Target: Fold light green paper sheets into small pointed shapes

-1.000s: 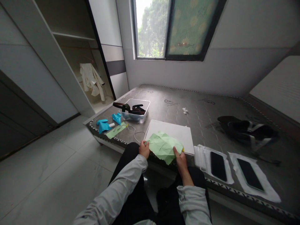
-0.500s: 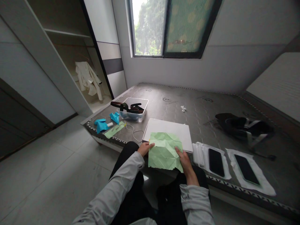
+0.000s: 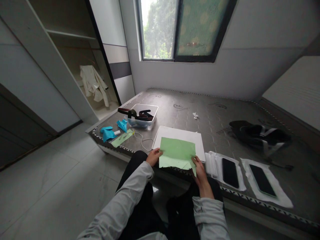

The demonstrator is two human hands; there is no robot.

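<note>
A sheet of light green paper (image 3: 177, 153) with a ragged lower edge is held up between my two hands. My left hand (image 3: 153, 157) pinches its left edge, while my right hand (image 3: 199, 170) grips the right edge, thumb on the near face. Behind the paper lies a flat white box (image 3: 198, 140), partly covered by it. Beside my right hand are white wrapped pieces (image 3: 211, 164) and a dark phone (image 3: 230, 172) on white wrapping. A white cord (image 3: 143, 141) runs from the box toward a green paper strip (image 3: 122, 138) at the left.
On the mattress (image 3: 172, 100) stand a clear plastic tub (image 3: 145, 124) with dark straps (image 3: 140, 115) over it, and crumpled blue paper (image 3: 108, 134). To the right lie another phone (image 3: 263, 180) on wrapping and a black cap with straps (image 3: 260, 133). A small white scrap (image 3: 195, 115) lies farther back.
The green paper was creased and facing me more fully. Now it is tilted and folded back, looking smoother and shorter. My right hand has shifted slightly to the right edge.
</note>
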